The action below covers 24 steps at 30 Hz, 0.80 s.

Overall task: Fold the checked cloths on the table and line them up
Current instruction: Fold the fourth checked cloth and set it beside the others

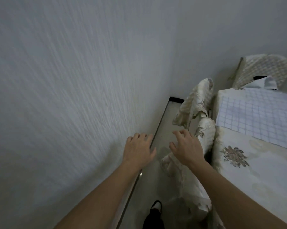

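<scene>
Grip slack and empty on left hand and right hand.

Checked cloth: white, thin blue-violet grid lines. Lies spread flat, not bunched, on the tabletop near its far left corner. Left edge sits just inside the tabletop's left edge, near edge slants across it, and the right part is cut off by the frame.

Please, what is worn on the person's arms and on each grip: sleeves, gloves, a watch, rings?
The left forearm and the right forearm are bare to the picture's edge; no sleeve shows. The left grip and the right grip have no glove, ring, watch or band in view.
</scene>
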### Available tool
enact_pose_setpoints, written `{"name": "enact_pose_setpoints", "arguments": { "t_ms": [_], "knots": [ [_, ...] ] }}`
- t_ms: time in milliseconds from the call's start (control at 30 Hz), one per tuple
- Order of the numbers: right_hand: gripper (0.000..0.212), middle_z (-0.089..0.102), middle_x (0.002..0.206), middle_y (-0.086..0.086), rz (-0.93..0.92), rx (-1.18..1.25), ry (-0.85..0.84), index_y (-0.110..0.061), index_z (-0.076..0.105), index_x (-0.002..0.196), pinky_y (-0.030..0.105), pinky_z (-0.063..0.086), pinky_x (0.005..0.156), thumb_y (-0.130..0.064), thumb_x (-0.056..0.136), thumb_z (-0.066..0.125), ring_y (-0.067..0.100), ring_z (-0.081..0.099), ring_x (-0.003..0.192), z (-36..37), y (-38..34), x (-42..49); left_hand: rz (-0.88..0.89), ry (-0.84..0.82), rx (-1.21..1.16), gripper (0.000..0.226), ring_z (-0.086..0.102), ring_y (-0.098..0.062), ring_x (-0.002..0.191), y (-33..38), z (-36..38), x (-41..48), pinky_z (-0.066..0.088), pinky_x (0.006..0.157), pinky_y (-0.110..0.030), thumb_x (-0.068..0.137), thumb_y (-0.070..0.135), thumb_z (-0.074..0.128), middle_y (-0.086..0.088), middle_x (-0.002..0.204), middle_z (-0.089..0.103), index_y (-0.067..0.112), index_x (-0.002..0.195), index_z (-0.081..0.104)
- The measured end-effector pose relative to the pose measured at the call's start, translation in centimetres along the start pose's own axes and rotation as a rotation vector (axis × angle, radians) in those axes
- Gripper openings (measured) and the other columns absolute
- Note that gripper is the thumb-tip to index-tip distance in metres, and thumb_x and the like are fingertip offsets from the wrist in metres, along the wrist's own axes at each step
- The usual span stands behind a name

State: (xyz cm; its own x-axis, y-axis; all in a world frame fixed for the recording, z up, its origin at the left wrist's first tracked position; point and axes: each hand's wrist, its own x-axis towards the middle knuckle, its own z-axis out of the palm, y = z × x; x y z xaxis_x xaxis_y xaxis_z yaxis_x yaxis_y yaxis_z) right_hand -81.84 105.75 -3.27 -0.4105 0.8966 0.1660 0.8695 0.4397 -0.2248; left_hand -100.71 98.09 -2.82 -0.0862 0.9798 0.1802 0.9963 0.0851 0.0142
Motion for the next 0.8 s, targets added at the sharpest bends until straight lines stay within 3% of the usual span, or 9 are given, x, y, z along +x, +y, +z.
{"name": "enact_pose_setpoints", "arguments": {
  "t_ms": [200, 433, 700, 800],
  "knots": [
    [0.045, 0.059, 0.123, 0.005, 0.131, -0.022, 0.046, -0.025, 0.055, 0.13, 0.041, 0.049, 0.085, -0.046, 0.09, 0.051, 0.026, 0.057, 0.109, 2.6, 4.8, 8.8, 0.115, -0.067, 0.033, 0.06, 0.053, -0.023, 0.111, 0.0, 3.3, 12.1, 0.042, 0.087, -0.04, 0.088, 0.058, 0.037, 0.001, 0.124, 0.059, 0.026, 0.136, 0.05],
    [0.03, 0.062, 0.109, 0.007, 0.238, -0.052, 0.093, -0.02, 0.062, 0.108, 0.041, 0.049, 0.074, -0.04, 0.086, 0.059, 0.03, 0.06, 0.096, 3.2, 10.3, 18.7, 0.218, -0.042, 0.055, 0.062, 0.056, -0.024, 0.104, 0.0, 5.2, 26.0, 0.046, 0.082, -0.039, 0.086, 0.059, 0.031, -0.001, 0.117, 0.063, 0.023, 0.132, 0.054],
    [0.042, 0.058, 0.125, 0.006, 0.34, -0.063, 0.074, -0.021, 0.058, 0.126, 0.04, 0.051, 0.08, -0.042, 0.09, 0.055, 0.026, 0.057, 0.107, 3.1, 15.8, 25.0, 0.324, -0.077, 0.038, 0.057, 0.055, -0.024, 0.105, 2.4, 6.5, 36.4, 0.046, 0.081, -0.039, 0.09, 0.057, 0.034, -0.003, 0.121, 0.06, 0.021, 0.13, 0.053],
    [0.044, 0.06, 0.121, 0.007, 0.387, -0.033, 0.086, -0.021, 0.058, 0.127, 0.042, 0.053, 0.078, -0.041, 0.088, 0.057, 0.027, 0.059, 0.103, 3.9, 17.9, 26.7, 0.377, -0.096, 0.04, 0.056, 0.056, -0.024, 0.107, 3.8, 7.2, 40.0, 0.047, 0.084, -0.04, 0.092, 0.056, 0.036, -0.003, 0.124, 0.059, 0.021, 0.132, 0.051]
  ]
}}
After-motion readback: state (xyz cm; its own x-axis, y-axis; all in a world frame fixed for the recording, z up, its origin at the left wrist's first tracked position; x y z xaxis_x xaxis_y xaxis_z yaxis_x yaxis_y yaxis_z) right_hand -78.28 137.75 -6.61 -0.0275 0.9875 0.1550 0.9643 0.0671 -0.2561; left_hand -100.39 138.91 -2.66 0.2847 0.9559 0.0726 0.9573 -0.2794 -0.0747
